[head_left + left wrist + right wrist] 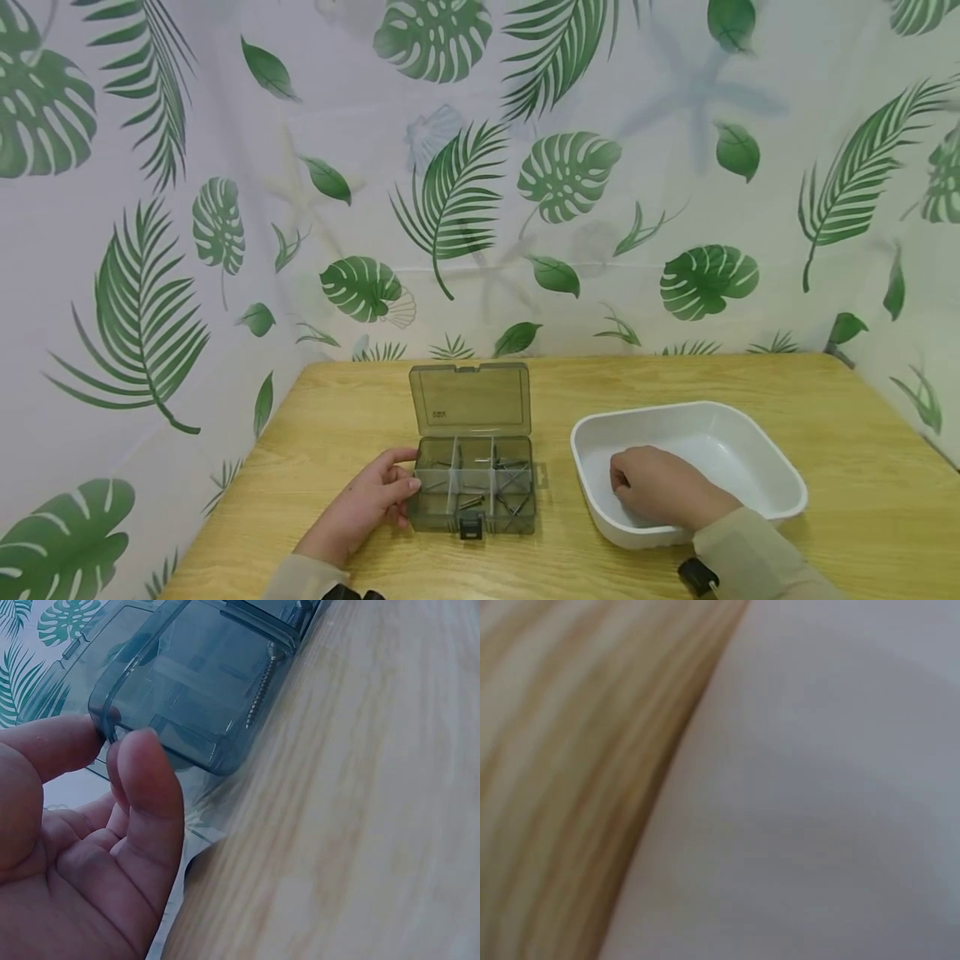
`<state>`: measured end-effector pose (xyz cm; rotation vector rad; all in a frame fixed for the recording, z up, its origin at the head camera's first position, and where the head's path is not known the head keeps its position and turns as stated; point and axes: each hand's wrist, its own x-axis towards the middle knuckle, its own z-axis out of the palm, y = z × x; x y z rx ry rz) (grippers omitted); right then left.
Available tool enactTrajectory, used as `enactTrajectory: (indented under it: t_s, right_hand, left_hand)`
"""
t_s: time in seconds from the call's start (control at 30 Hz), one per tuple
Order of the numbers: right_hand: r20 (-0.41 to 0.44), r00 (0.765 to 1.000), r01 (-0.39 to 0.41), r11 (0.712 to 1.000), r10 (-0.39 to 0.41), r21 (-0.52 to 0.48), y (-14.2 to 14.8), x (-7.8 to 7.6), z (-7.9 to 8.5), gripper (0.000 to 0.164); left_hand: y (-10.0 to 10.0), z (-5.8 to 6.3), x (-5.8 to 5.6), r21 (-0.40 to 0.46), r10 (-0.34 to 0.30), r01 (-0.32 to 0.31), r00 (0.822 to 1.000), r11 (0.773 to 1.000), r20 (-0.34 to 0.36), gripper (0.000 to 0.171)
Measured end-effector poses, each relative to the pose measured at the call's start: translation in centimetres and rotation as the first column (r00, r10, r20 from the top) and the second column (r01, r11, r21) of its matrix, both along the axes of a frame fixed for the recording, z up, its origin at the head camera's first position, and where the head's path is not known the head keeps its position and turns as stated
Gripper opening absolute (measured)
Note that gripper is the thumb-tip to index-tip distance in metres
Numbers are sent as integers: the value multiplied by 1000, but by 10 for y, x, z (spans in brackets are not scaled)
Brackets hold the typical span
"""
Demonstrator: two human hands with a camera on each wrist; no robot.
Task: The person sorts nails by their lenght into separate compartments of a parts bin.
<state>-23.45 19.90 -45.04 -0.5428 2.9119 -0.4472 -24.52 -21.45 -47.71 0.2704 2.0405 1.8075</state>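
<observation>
A smoky clear compartment box (pixel 435 523) stands on the table with its lid (pixel 480 396) raised at the back. Screws (pixel 472 502) lie in several compartments; one threaded screw (pixel 262 686) shows through the wall in the left wrist view. My left hand (pixel 363 504) holds the box's left side, thumb at the rim and fingers by the rear corner. Inside the white basin (pixel 626 537), my right hand (pixel 663 487) reaches down with bent fingers. Its fingertips are hidden, and I cannot tell whether they hold anything. Only basin and table appear in the right wrist view.
Both containers stand on a wood-grain table (pixel 360 408), the basin to the right of the box with a strip of tabletop between them. A leaf-printed curtain (pixel 480 250) hangs behind the table and along its sides. A black latch (pixel 471 527) sits at the box's front.
</observation>
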Motion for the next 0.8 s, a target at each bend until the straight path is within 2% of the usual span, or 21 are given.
enactTrajectory:
  t_s: [0.2, 0.37, 0.47, 0.53, 0.63, 0.8]
  right_hand:
    - [-27, 1000, 0, 1000, 1, 24, -2, 2, 1, 21]
    - [-74, 997, 28, 998, -32, -53, -3, 5, 10, 20]
    - [-116, 993, 24, 994, -36, -102, -6, 6, 20, 14]
    - [-157, 987, -2, 992, -18, -123, -11, 7, 27, 10]
    - [-212, 977, -58, 987, 25, -149, -25, 10, 38, 13]
    - [-281, 951, -180, 969, 128, -167, -62, 17, 50, 13]
  left_hand:
    - [-1, -1, 1, -2, 5, -5, 1000, 1000, 6, 57]
    - [1, 0, 2, -6, -1, 1, 1000, 1000, 5, 56]
    - [1, 0, 3, -4, -3, 3, 1000, 1000, 11, 56]
    - [1, 0, 3, -1, -2, 2, 1000, 1000, 11, 56]
    - [2, 1, 4, -1, -2, 2, 1000, 1000, 13, 57]
    - [1, 3, 3, -7, -3, 3, 1000, 1000, -1, 57]
